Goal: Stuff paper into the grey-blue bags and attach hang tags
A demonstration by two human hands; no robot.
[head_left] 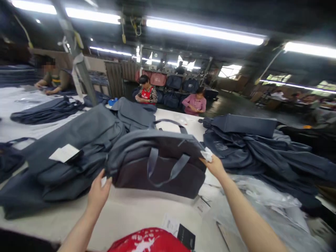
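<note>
Printed tags (171,224) unreadable, red garment (149,241) cut off below

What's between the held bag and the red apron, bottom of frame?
White tabletop with a white label and black card on it, both closer to the apron than to the bag. Head view.

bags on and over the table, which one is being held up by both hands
The dark bag with two strap handles, gripped at its ends; the others lie piled left and right.

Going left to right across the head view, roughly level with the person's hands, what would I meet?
White slip → left hand → dark bag → right hand → heap of dark fabric items
</note>
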